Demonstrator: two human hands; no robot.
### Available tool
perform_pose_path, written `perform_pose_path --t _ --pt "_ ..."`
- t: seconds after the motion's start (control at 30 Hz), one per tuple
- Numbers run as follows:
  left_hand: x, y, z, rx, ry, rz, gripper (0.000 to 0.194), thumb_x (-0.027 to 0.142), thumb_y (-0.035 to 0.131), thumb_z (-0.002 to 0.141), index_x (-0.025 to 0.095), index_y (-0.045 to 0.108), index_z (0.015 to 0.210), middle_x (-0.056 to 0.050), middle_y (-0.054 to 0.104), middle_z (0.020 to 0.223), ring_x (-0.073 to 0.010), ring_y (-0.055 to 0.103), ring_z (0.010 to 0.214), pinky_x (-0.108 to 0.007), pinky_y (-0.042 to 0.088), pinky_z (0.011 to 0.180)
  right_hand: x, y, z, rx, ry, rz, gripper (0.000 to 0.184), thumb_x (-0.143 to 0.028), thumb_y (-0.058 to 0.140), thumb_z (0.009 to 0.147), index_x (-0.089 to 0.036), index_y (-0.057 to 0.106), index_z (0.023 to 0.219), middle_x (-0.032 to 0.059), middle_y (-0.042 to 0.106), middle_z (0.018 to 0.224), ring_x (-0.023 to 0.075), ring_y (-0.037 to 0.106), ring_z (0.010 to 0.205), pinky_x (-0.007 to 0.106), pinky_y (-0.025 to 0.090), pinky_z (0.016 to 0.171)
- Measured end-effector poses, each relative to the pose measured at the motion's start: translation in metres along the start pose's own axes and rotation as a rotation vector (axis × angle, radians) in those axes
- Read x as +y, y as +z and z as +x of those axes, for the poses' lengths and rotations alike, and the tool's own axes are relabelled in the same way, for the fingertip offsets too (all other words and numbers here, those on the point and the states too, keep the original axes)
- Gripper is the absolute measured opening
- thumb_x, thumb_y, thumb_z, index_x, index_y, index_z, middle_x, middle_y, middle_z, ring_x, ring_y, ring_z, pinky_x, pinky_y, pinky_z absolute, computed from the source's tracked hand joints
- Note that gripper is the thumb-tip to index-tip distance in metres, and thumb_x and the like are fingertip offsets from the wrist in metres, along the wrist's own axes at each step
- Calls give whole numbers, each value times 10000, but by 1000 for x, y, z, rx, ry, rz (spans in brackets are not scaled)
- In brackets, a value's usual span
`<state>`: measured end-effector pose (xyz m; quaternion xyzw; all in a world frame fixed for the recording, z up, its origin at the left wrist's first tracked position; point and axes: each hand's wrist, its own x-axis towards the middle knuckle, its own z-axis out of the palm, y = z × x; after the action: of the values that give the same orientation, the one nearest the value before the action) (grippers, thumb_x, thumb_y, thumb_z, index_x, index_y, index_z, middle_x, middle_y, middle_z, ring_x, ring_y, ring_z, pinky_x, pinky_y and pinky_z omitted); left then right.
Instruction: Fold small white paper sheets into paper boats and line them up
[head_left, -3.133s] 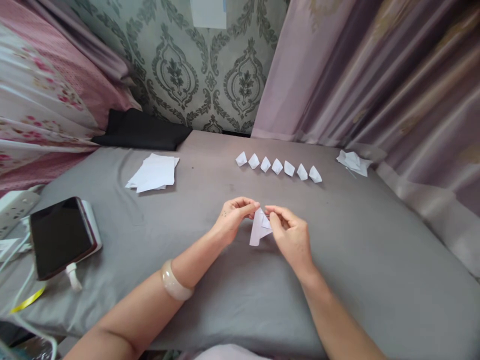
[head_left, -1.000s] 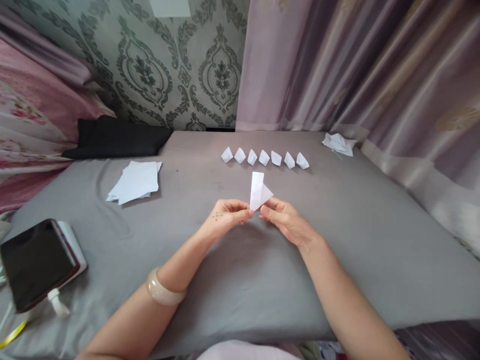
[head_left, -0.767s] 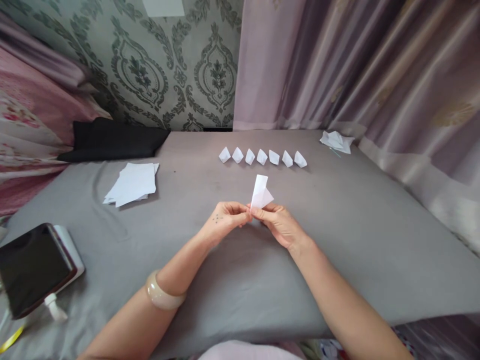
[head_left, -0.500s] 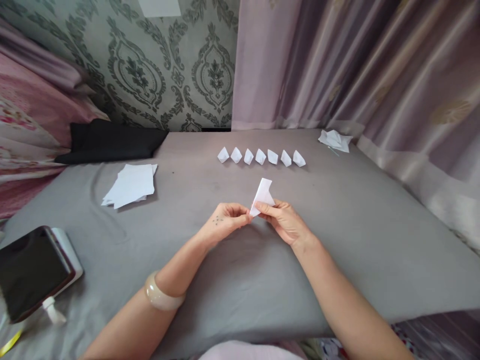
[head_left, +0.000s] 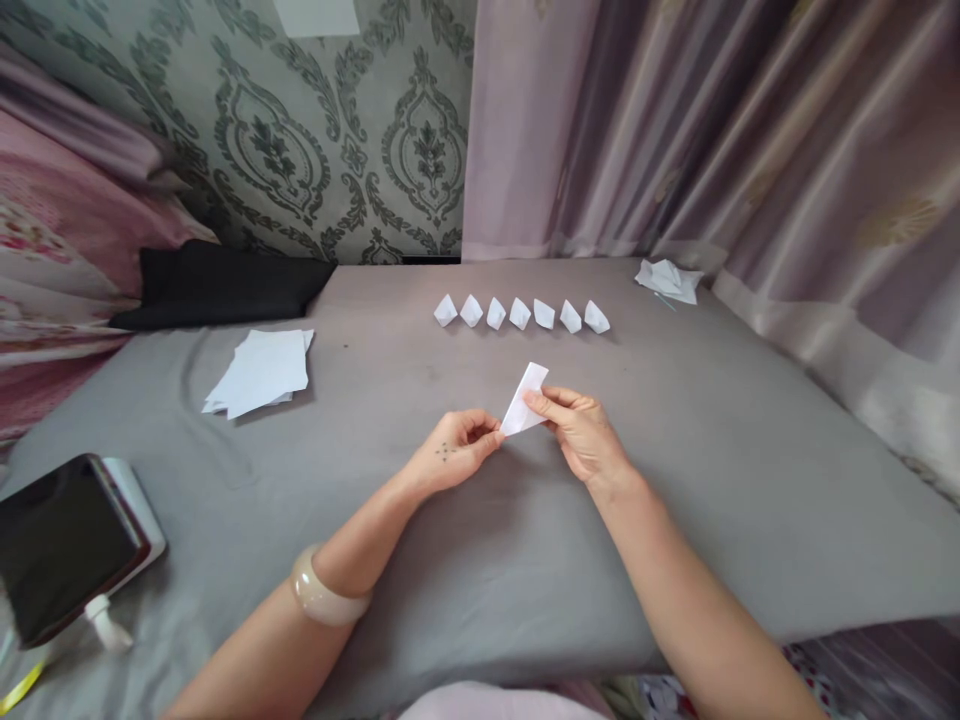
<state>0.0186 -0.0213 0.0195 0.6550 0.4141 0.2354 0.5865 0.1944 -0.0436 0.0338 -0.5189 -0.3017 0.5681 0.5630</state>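
Note:
A small folded piece of white paper [head_left: 520,413] is held up between my two hands above the grey cloth. My left hand [head_left: 459,450] pinches its lower left corner between thumb and fingers. My right hand [head_left: 585,432] grips the paper's right side, thumb on the near face and fingers behind. The far side of the paper is hidden from me. Beyond my hands, a row of several small folded paper shapes [head_left: 520,314] stands on the cloth.
On the left lies a stack of white paper sheets [head_left: 262,372]. Nearer is a dark-screened tablet [head_left: 67,545] with a white plug. Black fabric [head_left: 225,285] rests at the back left, more paper pieces [head_left: 670,280] at the back right. Grey cloth [head_left: 750,480] covers the table.
My right thumb and hand have shifted slightly up and right along the folded paper, uncovering more of its lower part. The left hand keeps its pinch on the corner.

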Motion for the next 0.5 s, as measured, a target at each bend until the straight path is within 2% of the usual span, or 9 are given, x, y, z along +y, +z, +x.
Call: perform_pose_path --t 0.13,0.23,0.33,0.4,0.5 --pt "1 1 0 92 70 240 207 329 531 813 142 613 782 -1 580 658 -106 465 567 -225 350 545 8 1 4 46 -41 -36 250 -350 827 545 -183 748 713 31 726 719 159 625 682 311 477 745" --pt "-3 0 2 134 137 298 202 314 521 820 148 633 790 -3 592 670 -113 479 589 -230 356 566 10 4 2 68 -101 -114 248 -380 797 593 -183 748 735 38 733 761 173 634 704 320 479 751" --pt "-9 -1 6 110 117 172 237 348 538 826 149 667 832 -11 627 712 -108 488 587 -227 364 566 9 9 -5 97 -252 -298 213 -389 747 674 -202 747 776 25 728 777 177 631 725 311 473 736" --pt "-10 -1 8 118 91 46 246 358 583 806 147 686 880 -24 655 766 -105 508 591 -222 383 569 8 12 -11 129 -409 -441 177 -377 715 720 -211 739 775 16 711 766 175 622 734 300 468 728" --pt "-6 0 8 243 117 -172 271 335 673 749 159 692 954 -54 683 912 -135 585 710 -233 456 632 9 16 -16 148 -627 -568 127 -339 669 777 -225 724 766 12 683 753 165 601 731 292 463 717"
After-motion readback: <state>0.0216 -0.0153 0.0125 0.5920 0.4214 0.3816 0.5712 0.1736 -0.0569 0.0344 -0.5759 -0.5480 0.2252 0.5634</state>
